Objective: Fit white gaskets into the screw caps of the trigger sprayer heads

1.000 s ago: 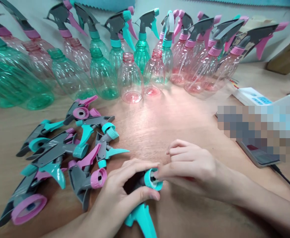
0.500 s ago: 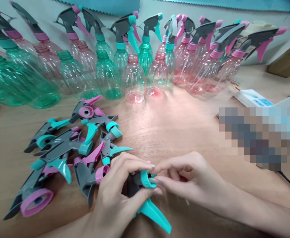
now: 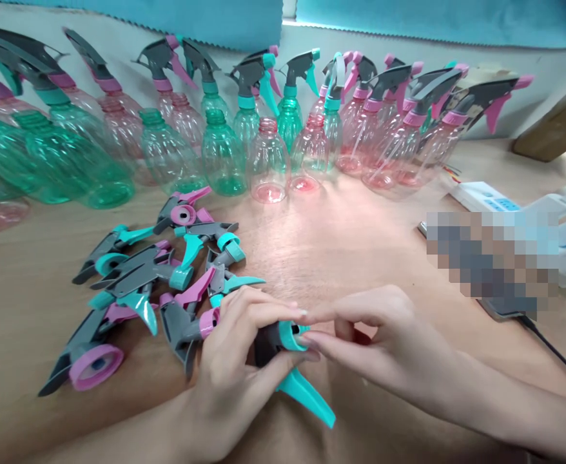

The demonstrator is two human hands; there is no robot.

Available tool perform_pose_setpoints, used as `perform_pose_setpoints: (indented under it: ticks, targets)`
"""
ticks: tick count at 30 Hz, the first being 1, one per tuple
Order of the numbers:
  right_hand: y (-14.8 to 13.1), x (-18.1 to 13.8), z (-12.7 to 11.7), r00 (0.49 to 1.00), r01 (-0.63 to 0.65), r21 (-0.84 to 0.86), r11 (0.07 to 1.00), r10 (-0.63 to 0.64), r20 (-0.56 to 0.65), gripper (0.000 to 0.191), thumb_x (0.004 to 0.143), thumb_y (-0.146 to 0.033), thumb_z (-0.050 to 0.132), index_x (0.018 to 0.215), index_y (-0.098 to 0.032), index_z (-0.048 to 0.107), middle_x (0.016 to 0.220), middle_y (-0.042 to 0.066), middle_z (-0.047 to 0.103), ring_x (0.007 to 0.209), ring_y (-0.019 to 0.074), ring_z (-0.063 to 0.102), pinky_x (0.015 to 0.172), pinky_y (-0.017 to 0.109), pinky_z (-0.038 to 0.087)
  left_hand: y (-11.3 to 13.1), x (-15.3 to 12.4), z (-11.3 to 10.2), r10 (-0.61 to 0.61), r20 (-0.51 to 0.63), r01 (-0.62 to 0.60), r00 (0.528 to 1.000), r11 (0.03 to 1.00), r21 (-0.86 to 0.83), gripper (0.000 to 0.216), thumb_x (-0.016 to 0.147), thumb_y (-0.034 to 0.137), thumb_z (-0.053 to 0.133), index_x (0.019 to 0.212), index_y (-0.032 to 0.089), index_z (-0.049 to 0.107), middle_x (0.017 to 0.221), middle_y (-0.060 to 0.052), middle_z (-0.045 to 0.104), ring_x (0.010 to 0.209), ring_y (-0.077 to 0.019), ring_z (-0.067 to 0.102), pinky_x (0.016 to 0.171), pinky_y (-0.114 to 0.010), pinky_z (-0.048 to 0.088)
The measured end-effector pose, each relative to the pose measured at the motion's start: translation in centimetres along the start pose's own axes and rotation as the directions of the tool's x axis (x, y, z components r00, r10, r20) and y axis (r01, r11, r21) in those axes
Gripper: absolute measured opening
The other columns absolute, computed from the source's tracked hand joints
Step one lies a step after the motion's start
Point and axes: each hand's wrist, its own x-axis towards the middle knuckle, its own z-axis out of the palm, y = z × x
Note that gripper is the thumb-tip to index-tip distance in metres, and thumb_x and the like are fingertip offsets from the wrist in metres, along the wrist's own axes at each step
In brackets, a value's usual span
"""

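My left hand (image 3: pixel 244 367) is closed around a grey trigger sprayer head (image 3: pixel 267 343) with a turquoise collar and trigger, its collar opening turned to the right. My right hand (image 3: pixel 374 341) pinches at that opening, thumb and index fingertip against the collar's rim. A thin pale tube (image 3: pixel 304 339) seems to run from the collar into the pinch, mostly hidden by the fingers. Beside my left hand lies a pile of loose sprayer heads (image 3: pixel 140 274), grey with pink or turquoise parts.
Behind stand rows of clear green bottles (image 3: pixel 224 158) and pink bottles (image 3: pixel 269 161), some open-necked, others fitted with sprayer heads. On the right are a pixelated phone-like device (image 3: pixel 493 254) with a black cable (image 3: pixel 556 351), a white power strip (image 3: pixel 486 196) and a brown box (image 3: pixel 551 125).
The view has tilted and shifted a little, so the bottles and pile appear slightly further right. Both hands keep their hold at the sprayer head's collar.
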Motion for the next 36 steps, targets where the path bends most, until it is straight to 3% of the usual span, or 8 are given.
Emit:
perform_pose_setpoints:
  ticks: [4,8,12,17,22,29,32,36]
  targets:
    - [-0.3,0.0,0.4,0.999,0.028,-0.011,1.0,-0.028,0.015,0.016,0.084,-0.019,0.059,0.076,-0.015,0.073,0.047,-0.006,0.045,0.044,0.0056,0.033,0.042,0.019,0.03,0.0,0.0,-0.1,-0.005,-0.033,0.005,0.999,1.0,0.006,0.022,0.082,0.023,0.067,0.101,0.023,0.056,0.09,-0.002,0.065,0.085,-0.019,0.06,0.08,-0.036,0.046]
    - [-0.6,0.0,-0.3,0.996,0.061,0.009,0.998,-0.061,0.06,0.017,0.086,-0.021,0.058,0.094,-0.019,0.073,0.061,-0.004,0.065,0.048,0.0053,0.044,0.045,0.017,0.036,0.0,0.0,-0.1,0.019,-0.056,-0.018,0.998,1.0,0.01,0.024,0.081,0.024,0.068,0.103,0.023,0.057,0.093,-0.003,0.067,0.09,-0.0194,0.062,0.084,-0.036,0.046]
    - [-1.1,-0.6,-1.4,0.997,0.078,-0.116,0.99,-0.077,0.012,0.022,0.086,-0.016,0.057,0.1,-0.023,0.072,0.078,-0.002,0.073,0.056,0.0061,0.055,0.053,0.017,0.041,0.0,-0.1,0.0,0.063,-0.05,-0.064,0.997,0.998,-0.018,0.027,0.082,0.021,0.068,0.105,0.022,0.055,0.099,-0.003,0.066,0.095,-0.0193,0.06,0.089,-0.037,0.044]
    - [-1.6,-1.1,-1.1,1.0,0.018,-0.212,0.977,-0.019,-0.003,0.019,0.085,-0.023,0.059,0.097,-0.022,0.074,0.052,-0.004,0.06,0.044,0.0064,0.044,0.046,0.018,0.037,0.3,0.0,0.0,0.108,-0.082,-0.108,0.991,0.994,-0.005,0.03,0.078,0.017,0.071,0.103,0.021,0.055,0.096,-0.003,0.063,0.091,-0.0184,0.059,0.083,-0.034,0.045]
    - [-2.2,-0.6,0.2,0.976,-0.213,-0.005,0.977,0.213,0.033,0.02,0.085,-0.027,0.057,0.084,-0.018,0.074,0.044,-0.007,0.044,0.039,0.0055,0.039,0.039,0.018,0.03,0.2,-0.2,-0.2,0.108,-0.091,-0.105,0.99,0.994,0.041,0.025,0.081,0.019,0.068,0.103,0.023,0.055,0.095,-0.003,0.063,0.092,-0.0206,0.059,0.083,-0.038,0.044]
    - [-2.0,-0.8,1.9,0.936,-0.35,0.402,0.846,0.337,0.105,0.034,0.088,-0.038,0.053,0.109,-0.015,0.068,0.051,-0.008,0.037,0.042,0.0066,0.037,0.038,0.019,0.031,-0.2,-0.3,-0.1,-0.002,-0.103,0.003,0.995,1.0,0.007,0.021,0.083,0.022,0.065,0.102,0.023,0.056,0.097,-0.005,0.06,0.097,-0.0212,0.057,0.082,-0.036,0.047]
    - [-1.7,-0.8,1.3,0.954,-0.299,0.319,0.899,0.281,0.102,0.029,0.088,-0.035,0.054,0.109,-0.019,0.067,0.054,-0.007,0.04,0.048,0.007,0.038,0.042,0.019,0.031,-0.1,-0.1,-0.2,0.009,-0.106,-0.01,0.994,1.0,-0.01,0.022,0.083,0.024,0.066,0.102,0.023,0.055,0.096,-0.004,0.061,0.095,-0.0205,0.058,0.082,-0.036,0.047]
    - [-1.5,-0.9,-0.1,0.995,-0.097,0.06,0.993,0.097,0.003,0.02,0.088,-0.024,0.056,0.104,-0.022,0.067,0.056,-0.007,0.047,0.051,0.0066,0.045,0.049,0.019,0.037,-0.1,-0.1,-0.1,0.061,-0.092,-0.064,0.994,0.998,-0.028,0.029,0.081,0.023,0.069,0.105,0.023,0.053,0.096,-0.003,0.063,0.094,-0.0196,0.059,0.084,-0.036,0.046]
